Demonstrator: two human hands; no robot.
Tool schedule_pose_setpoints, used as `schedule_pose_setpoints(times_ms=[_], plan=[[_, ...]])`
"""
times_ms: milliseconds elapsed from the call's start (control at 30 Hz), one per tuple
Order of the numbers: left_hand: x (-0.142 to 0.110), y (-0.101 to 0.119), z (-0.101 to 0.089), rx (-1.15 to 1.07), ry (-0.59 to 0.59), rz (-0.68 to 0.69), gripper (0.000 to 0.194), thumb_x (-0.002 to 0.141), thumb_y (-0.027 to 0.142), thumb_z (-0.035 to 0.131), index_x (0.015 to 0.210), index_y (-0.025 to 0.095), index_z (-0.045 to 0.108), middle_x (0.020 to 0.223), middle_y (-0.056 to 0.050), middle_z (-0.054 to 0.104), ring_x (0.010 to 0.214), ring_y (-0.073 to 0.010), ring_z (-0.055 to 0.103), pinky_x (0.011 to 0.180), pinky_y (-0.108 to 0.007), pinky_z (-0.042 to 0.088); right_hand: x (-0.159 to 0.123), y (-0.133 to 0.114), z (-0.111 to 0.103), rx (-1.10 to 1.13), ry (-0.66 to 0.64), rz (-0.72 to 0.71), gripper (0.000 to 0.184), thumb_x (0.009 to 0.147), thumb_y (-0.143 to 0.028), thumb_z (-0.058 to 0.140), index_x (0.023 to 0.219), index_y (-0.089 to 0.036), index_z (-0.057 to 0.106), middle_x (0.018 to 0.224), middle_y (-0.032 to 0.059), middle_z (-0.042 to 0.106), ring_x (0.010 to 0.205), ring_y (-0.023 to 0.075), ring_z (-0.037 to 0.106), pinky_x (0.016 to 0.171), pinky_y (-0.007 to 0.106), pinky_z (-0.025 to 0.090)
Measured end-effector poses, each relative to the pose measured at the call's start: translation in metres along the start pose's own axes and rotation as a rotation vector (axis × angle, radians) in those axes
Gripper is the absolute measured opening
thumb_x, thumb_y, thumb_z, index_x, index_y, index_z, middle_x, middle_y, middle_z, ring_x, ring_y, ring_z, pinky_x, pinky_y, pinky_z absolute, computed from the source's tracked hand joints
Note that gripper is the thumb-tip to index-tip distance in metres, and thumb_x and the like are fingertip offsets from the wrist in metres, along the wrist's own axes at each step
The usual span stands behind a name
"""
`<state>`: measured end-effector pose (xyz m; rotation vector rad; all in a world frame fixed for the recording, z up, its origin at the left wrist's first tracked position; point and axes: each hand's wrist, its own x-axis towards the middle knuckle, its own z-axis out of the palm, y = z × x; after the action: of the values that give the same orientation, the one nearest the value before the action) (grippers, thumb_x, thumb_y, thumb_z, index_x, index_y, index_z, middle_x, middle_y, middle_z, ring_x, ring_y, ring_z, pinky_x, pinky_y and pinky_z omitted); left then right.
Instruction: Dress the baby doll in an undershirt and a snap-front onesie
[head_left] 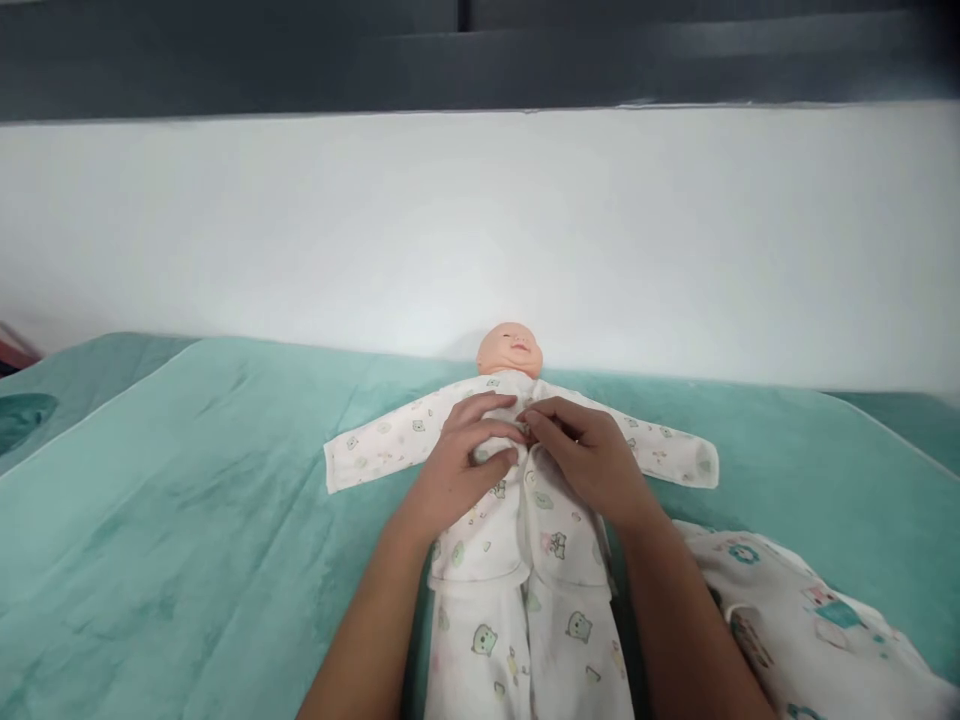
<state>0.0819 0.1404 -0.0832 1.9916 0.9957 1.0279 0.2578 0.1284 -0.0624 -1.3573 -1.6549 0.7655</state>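
A baby doll (510,348) lies on its back, dressed in a white baby shirt (559,545) with small green animal prints. Its front opening runs down the middle, with a round fastener visible below my hands. My left hand (472,460) is at the chest, thumb and forefinger curled close together at the opening's edge, other fingers lying across the cloth. From the other side, my right hand (581,450) pinches the same edge, its fingertips meeting those of the left. What lies between the fingertips is mostly hidden. Matching baby pants (484,640) cover the legs.
Under the doll spreads a teal plush blanket (225,520). A bunched white printed cloth (795,610) lies at the lower right, beside my right forearm. Behind the doll's head rises a white wall (480,220), with a dark panel (480,70) above it.
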Motion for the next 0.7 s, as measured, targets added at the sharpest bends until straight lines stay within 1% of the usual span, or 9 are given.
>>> schedule_pose_setpoints(times_ms=[67,100,133,200,267,400,533,633,700], plan=[[-0.001,0.001,-0.006,0.016,-0.093,0.017,0.013,0.086,0.024,0.062,0.096,0.029,0.068,0.147,0.001,0.044,0.143,-0.0234,0.030,0.119,-0.046,0.030,-0.010,-0.003,-0.004,-0.066,-0.018,0.001,0.025,0.091,-0.035,0.049,0.076,-0.022,0.064,0.069,-0.0029,0.061,0.065,0.0139,0.051,0.061,0.027,0.036],[-0.002,0.001,-0.008,0.017,-0.135,0.016,0.012,0.085,0.027,0.063,0.096,0.030,0.068,0.149,0.002,0.041,0.145,-0.0243,0.026,0.117,-0.046,0.033,-0.014,-0.004,-0.005,-0.098,-0.027,-0.007,0.024,0.091,-0.035,0.048,0.076,-0.022,0.063,0.068,-0.0031,0.061,0.064,0.0139,0.052,0.061,0.027,0.036],[-0.003,0.001,-0.009,0.010,-0.173,0.006,0.012,0.085,0.029,0.064,0.097,0.031,0.068,0.151,0.003,0.038,0.147,-0.0248,0.022,0.114,-0.045,0.039,-0.017,-0.005,-0.005,-0.126,-0.034,-0.014,0.024,0.091,-0.034,0.048,0.076,-0.023,0.063,0.067,-0.0034,0.061,0.064,0.0139,0.052,0.061,0.027,0.035],[-0.004,0.001,-0.011,-0.009,-0.224,-0.026,0.013,0.086,0.032,0.063,0.099,0.033,0.067,0.155,0.005,0.032,0.149,-0.0250,0.016,0.103,-0.041,0.050,-0.021,-0.007,-0.002,-0.166,-0.027,-0.012,0.023,0.092,-0.034,0.047,0.078,-0.024,0.063,0.065,-0.0039,0.061,0.062,0.0138,0.052,0.060,0.027,0.035],[-0.004,-0.001,-0.011,-0.007,-0.230,-0.027,0.014,0.085,0.033,0.064,0.099,0.033,0.067,0.155,0.006,0.031,0.149,-0.0259,0.014,0.100,-0.040,0.052,-0.023,-0.007,0.004,-0.200,0.025,0.006,0.023,0.092,-0.034,0.047,0.078,-0.025,0.063,0.063,-0.0038,0.061,0.060,0.0143,0.052,0.059,0.027,0.034],[-0.003,-0.001,-0.007,0.051,-0.183,0.021,0.013,0.083,0.033,0.067,0.097,0.033,0.069,0.153,0.003,0.036,0.147,-0.0289,0.021,0.110,-0.049,0.042,-0.022,-0.005,0.015,-0.276,0.147,0.044,0.023,0.091,-0.038,0.047,0.083,-0.025,0.063,0.060,-0.0033,0.062,0.055,0.0149,0.051,0.059,0.028,0.033],[-0.001,0.002,-0.006,0.092,-0.175,0.029,0.009,0.084,0.037,0.067,0.085,0.029,0.068,0.150,0.003,0.040,0.146,-0.0283,0.024,0.116,-0.051,0.033,-0.019,-0.001,0.018,-0.161,0.188,0.065,0.022,0.090,-0.039,0.048,0.083,-0.025,0.065,0.061,-0.0037,0.062,0.057,0.0142,0.052,0.059,0.027,0.035],[0.000,0.005,-0.004,0.110,-0.169,0.035,0.013,0.084,0.038,0.066,0.079,0.026,0.066,0.148,0.002,0.042,0.145,-0.0284,0.026,0.117,-0.051,0.030,-0.017,0.000,0.018,-0.095,0.236,0.034,0.023,0.090,-0.038,0.049,0.084,-0.024,0.066,0.062,-0.0030,0.062,0.057,0.0138,0.052,0.059,0.026,0.036],[0.000,0.006,-0.003,0.109,-0.156,0.042,0.013,0.083,0.037,0.067,0.078,0.025,0.065,0.147,0.000,0.043,0.144,-0.0284,0.027,0.117,-0.051,0.031,-0.018,0.000,0.019,-0.144,0.283,-0.018,0.024,0.089,-0.039,0.048,0.084,-0.023,0.066,0.060,-0.0025,0.060,0.056,0.0136,0.050,0.059,0.026,0.036]])
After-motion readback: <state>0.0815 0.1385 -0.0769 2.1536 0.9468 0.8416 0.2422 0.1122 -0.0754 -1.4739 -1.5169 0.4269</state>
